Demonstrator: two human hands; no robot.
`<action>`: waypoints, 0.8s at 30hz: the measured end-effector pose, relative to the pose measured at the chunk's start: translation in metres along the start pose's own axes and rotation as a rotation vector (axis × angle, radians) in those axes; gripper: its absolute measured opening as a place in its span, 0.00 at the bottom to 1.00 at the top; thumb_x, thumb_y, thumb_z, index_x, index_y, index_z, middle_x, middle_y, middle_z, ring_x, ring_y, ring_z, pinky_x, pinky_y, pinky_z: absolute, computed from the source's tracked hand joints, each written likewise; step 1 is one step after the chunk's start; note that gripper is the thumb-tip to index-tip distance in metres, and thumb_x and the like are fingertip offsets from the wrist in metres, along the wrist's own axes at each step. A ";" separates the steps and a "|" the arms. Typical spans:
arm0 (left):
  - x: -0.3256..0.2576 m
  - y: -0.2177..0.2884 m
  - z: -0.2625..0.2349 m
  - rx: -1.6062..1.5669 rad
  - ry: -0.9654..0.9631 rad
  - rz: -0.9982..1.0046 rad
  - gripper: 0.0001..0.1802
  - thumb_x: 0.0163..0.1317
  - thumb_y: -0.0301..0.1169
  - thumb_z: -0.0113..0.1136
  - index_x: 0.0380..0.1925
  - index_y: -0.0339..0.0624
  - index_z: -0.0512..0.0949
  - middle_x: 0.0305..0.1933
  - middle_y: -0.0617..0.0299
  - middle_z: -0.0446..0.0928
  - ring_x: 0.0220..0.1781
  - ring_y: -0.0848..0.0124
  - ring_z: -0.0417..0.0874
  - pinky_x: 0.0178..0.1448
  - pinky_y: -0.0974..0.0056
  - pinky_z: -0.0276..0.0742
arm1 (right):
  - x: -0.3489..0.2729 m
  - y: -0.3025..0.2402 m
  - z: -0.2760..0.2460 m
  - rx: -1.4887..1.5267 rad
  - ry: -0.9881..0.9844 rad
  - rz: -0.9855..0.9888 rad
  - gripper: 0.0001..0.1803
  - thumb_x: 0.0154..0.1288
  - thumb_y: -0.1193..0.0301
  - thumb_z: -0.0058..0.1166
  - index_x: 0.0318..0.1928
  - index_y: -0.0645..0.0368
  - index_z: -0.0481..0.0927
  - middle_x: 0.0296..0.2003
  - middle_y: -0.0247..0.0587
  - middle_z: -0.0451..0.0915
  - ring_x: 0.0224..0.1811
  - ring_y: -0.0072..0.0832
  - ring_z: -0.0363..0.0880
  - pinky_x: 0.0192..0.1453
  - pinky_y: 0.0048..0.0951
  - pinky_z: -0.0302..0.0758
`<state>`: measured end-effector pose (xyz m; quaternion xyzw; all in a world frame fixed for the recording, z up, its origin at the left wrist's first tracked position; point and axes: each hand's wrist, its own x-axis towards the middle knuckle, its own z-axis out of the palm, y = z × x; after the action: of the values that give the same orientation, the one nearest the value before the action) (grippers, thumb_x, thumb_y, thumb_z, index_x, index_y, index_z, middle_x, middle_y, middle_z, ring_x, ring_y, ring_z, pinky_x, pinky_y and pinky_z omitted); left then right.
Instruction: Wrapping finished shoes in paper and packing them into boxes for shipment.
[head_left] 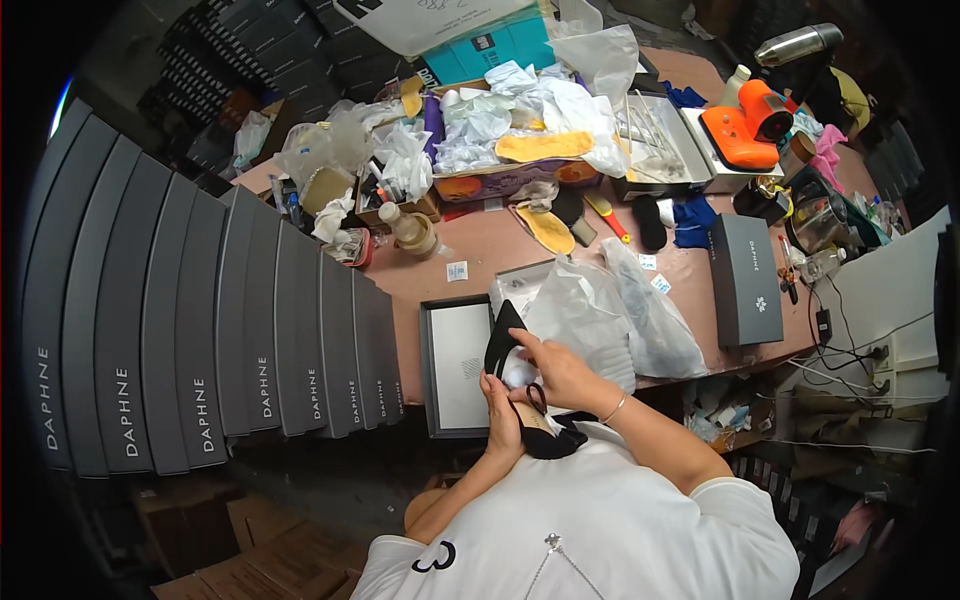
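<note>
A black pointed-toe shoe [501, 345] with a beige insole is held close to my white shirt, toe pointing away from me. My left hand [502, 418] is closed around its side. My right hand [563, 374] grips it from the other side, with a finger on the upper near the toe and the others by a thin black strap [537, 398]. Just beyond the hands an open dark grey shoebox [428, 350] with a white lining lies on the table, and a clear plastic bag [590, 300] is heaped beside it.
Tall stacked grey shoeboxes [205, 330] line the left side. A closed grey shoebox [745, 290] stands at the right. Farther back are a carton of crumpled wrapping [515, 185], an orange device [742, 130], yellow insoles [547, 230] and a bottle [405, 228]. Cables [850, 340] hang at right.
</note>
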<state>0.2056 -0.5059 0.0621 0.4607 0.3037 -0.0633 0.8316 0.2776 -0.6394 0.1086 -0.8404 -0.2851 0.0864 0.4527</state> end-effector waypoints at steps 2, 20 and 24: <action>0.002 -0.007 -0.009 -0.059 -0.002 -0.049 0.35 0.67 0.66 0.29 0.40 0.45 0.68 0.28 0.64 0.72 0.31 0.72 0.77 0.35 0.67 0.76 | -0.009 -0.005 -0.002 -0.002 -0.149 0.077 0.46 0.55 0.52 0.65 0.68 0.60 0.58 0.40 0.56 0.80 0.42 0.50 0.78 0.49 0.42 0.74; -0.002 0.034 -0.023 -0.246 0.036 -0.230 0.40 0.64 0.70 0.30 0.43 0.44 0.72 0.27 0.61 0.72 0.26 0.66 0.75 0.32 0.62 0.74 | 0.031 0.021 0.034 -0.346 -0.097 -0.281 0.11 0.52 0.68 0.59 0.36 0.56 0.76 0.31 0.36 0.77 0.37 0.34 0.78 0.45 0.34 0.71; -0.017 0.030 -0.011 -0.213 -0.081 -0.159 0.37 0.66 0.68 0.29 0.44 0.46 0.70 0.31 0.62 0.72 0.30 0.67 0.76 0.32 0.65 0.74 | 0.033 0.025 0.065 -0.468 -0.125 -0.377 0.04 0.55 0.68 0.52 0.30 0.54 0.75 0.27 0.33 0.77 0.31 0.30 0.77 0.39 0.30 0.69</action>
<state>0.1982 -0.4833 0.0889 0.3414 0.3104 -0.1150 0.8797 0.2883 -0.5858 0.0543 -0.8473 -0.4752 -0.0156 0.2365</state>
